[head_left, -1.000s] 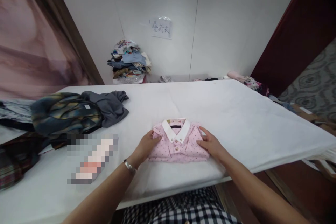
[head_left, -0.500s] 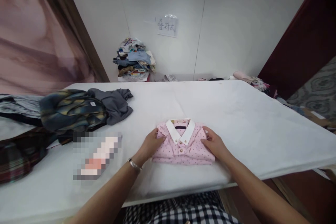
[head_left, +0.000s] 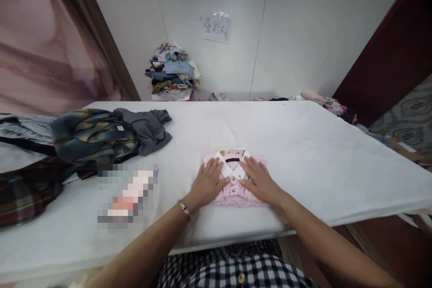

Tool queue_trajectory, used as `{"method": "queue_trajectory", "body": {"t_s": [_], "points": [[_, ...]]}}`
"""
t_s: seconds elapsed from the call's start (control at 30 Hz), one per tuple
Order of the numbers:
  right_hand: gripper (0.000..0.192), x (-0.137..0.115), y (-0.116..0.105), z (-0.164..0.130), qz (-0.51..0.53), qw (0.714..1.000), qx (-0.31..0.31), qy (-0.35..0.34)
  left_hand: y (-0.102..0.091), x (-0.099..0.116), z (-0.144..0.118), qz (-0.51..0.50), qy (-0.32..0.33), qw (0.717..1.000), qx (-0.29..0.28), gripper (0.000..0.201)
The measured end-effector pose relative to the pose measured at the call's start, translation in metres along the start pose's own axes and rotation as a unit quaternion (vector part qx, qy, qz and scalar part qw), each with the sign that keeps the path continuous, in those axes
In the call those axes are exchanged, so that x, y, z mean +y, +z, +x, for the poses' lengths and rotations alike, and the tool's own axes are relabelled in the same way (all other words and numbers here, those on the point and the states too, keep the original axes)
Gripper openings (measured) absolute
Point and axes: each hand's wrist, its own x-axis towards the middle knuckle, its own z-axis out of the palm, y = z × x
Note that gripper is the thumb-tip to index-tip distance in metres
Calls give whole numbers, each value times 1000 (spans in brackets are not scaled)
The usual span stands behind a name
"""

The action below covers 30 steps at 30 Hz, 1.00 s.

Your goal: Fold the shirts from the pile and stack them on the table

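Observation:
A pink dotted shirt [head_left: 235, 197] with a white collar and buttons lies folded into a compact bundle near the table's front edge, collar facing away from me. My left hand [head_left: 208, 183] rests flat on its left half, fingers spread, fingertips at the left collar wing. On the right half lies my right hand [head_left: 261, 181], also flat with fingers stretched, covering part of the right collar wing. Between the two hands the collar opening with a dark neck label and the front buttons show. Both hands hide the shirt's sides in part.
The shirt lies on a white-covered table [head_left: 320, 157]. At the left are a plaid garment [head_left: 94, 137], a grey garment [head_left: 148, 130] and a dark red plaid garment [head_left: 29, 193]. A pixelated patch covers something nearby. Beyond the far edge rises a clothes pile [head_left: 173, 72] below a paper sign [head_left: 216, 28].
Both hands have let go of the shirt's side edges and moved inward onto its top, fingers now laid flat beside the collar. The shirt stays in about the same place.

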Motion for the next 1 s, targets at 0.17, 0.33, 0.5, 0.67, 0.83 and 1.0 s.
{"method": "queue_trajectory", "body": {"t_s": [0.17,0.33,0.5,0.67,0.83,1.0], "points": [[66,6,16,5,-57,997,-58,0,16,2,-5,35,-1,999,-31,64],[66,5,15,5,-55,997,-59,5,7,1,-1,-16,-31,998,-54,63],[61,9,5,1,87,995,-8,36,-12,7,-16,-61,-85,994,28,58],[37,2,-15,-39,239,944,210,83,-22,29,-56,-24,46,995,85,50],[28,-28,-8,-78,410,898,93,129,-17,32,-55,10,108,994,-10,38],[41,-51,13,-88,591,767,-89,233,-32,31,-22,38,127,991,-24,26]]}}
